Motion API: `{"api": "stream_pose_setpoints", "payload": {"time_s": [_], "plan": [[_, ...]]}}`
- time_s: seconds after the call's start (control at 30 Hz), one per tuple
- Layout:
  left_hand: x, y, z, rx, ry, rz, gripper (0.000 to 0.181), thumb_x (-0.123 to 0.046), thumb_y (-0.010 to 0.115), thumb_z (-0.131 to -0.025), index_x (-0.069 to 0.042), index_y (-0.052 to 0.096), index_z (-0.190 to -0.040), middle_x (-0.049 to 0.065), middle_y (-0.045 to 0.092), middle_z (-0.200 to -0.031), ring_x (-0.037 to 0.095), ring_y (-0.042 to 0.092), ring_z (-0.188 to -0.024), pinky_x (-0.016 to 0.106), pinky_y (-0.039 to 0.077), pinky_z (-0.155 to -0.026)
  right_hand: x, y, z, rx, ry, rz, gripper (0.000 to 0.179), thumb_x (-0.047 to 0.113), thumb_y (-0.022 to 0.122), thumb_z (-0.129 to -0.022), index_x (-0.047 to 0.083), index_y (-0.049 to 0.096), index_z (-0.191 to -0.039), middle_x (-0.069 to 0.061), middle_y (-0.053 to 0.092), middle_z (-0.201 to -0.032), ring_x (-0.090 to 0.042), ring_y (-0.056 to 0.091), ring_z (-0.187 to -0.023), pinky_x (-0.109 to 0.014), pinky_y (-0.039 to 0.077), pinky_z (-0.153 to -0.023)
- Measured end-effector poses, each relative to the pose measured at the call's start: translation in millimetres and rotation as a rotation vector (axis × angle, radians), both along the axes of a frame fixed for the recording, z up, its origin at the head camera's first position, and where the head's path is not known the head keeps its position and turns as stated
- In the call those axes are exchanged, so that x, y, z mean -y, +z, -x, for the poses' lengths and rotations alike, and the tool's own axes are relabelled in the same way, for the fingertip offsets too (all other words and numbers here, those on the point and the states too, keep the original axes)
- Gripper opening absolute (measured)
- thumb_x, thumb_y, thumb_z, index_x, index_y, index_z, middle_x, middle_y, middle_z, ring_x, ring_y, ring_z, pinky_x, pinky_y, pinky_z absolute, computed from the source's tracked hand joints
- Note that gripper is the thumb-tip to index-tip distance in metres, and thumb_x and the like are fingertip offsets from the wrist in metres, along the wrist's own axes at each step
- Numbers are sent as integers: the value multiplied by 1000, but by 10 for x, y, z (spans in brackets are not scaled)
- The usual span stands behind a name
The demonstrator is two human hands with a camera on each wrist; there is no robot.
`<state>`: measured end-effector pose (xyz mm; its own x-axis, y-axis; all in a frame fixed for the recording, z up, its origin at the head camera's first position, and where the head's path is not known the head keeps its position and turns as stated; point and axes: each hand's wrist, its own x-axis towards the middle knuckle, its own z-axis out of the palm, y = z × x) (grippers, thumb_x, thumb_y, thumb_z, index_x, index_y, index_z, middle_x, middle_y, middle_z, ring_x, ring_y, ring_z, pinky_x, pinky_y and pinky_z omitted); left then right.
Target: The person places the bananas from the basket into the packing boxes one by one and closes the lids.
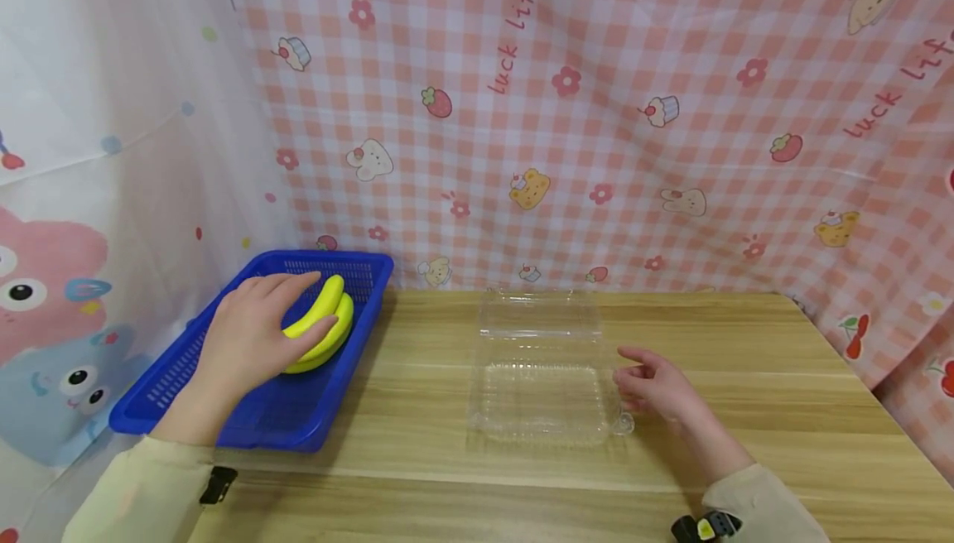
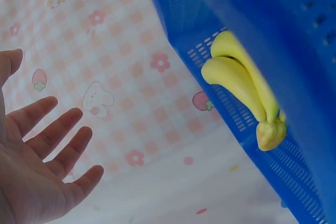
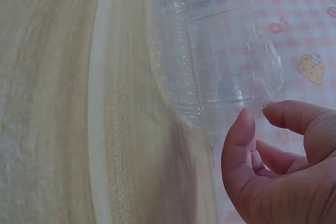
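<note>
My left hand point(image 1: 249, 332) hovers over a blue plastic basket point(image 1: 339, 398), fingers spread and nothing in its grasp. Close by its thumb lies a bunch of yellow bananas point(image 1: 339, 332) inside the basket. In the left wrist view, a tan lump point(image 2: 271, 135) sits at the bananas' joined end. A clear plastic clamshell box point(image 1: 547, 406) stands on the table, its lid point(image 1: 540, 315) folded back toward the curtain. My right hand point(image 1: 659, 390) is beside the box's right edge, fingers loosely bent. In the right wrist view, a gap shows between thumb and forefinger near the box corner.
The wooden table point(image 1: 417, 477) meets a pink checked curtain point(image 1: 477, 137) along its back edge. A white printed curtain point(image 1: 149, 112) hangs on the left, right behind the basket. A small curled clear piece point(image 1: 624, 423) sits at the box's right side.
</note>
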<state>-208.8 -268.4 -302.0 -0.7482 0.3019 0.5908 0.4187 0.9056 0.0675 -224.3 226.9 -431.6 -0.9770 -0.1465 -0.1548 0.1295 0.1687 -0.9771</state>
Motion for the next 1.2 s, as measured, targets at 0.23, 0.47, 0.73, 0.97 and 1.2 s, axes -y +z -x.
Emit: {"api": "stream_pose_setpoints", "payload": {"time_s": [0.23,0.47,0.73,0.97,1.2], "plan": [[-32,112,107,31,-11,-1,59,-39,77,-83,-4,64,-128,21,64,-122,43,55,-113,63,42,-92,-6,-11,20,15,6,13,57,2,56,-98,-14,29,-146,-3,52,-93,-9,54,-76,-24,56,-66],[-55,167,264,66,7,-16,57,-41,72,-87,-5,63,-131,22,63,-122,45,55,-111,63,43,-90,2,-13,19,24,-10,31,50,0,55,-99,-17,34,-141,-4,51,-92,-9,54,-76,-23,55,-65],[-24,202,493,162,55,-20,55,-41,69,-90,-7,61,-133,24,61,-126,46,52,-115,64,39,-95,5,-33,16,31,-26,73,49,-1,55,-98,-17,35,-140,-3,52,-90,-9,55,-73,-21,54,-62],[48,135,640,186,78,-30,56,-41,69,-90,-4,60,-132,25,60,-127,47,51,-116,65,38,-96,13,-42,9,35,-27,72,49,0,55,-99,-17,35,-140,-3,52,-91,-9,55,-74,-21,54,-63],[137,-4,782,192,106,-34,58,-40,69,-90,-5,57,-135,26,57,-130,47,49,-118,66,38,-96,16,-40,5,32,-27,79,49,0,55,-98,-17,35,-140,-3,53,-91,-8,55,-74,-20,53,-63]]}}
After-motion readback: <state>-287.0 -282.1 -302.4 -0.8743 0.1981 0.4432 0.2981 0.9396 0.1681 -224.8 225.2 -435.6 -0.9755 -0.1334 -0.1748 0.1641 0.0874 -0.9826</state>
